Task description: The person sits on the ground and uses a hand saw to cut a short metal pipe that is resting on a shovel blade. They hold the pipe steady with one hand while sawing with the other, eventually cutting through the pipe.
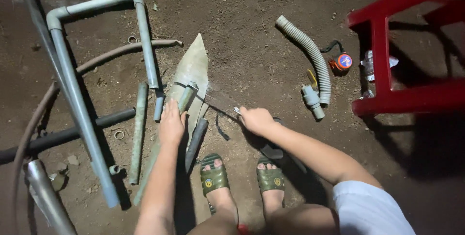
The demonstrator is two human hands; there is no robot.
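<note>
My left hand (pixel 172 122) is pressed down w/ fingers together on a short grey-green pipe piece (pixel 185 98), which lies across a pointed flat sheet (pixel 193 68) on the dirt ground (pixel 242 46). My right hand (pixel 255 119) is closed round a thin saw (pixel 218 103), blade blurred, reaching toward the pipe piece. Just left lie more pipe lengths and a bent grey pipe frame (pixel 72 70). Right of my hand: a corrugated hose (pixel 312 55), small orange tape measure (pixel 342 62), and a red plastic stool (pixel 387 60). My feet in green sandals (pixel 213 176) sit below.
</note>
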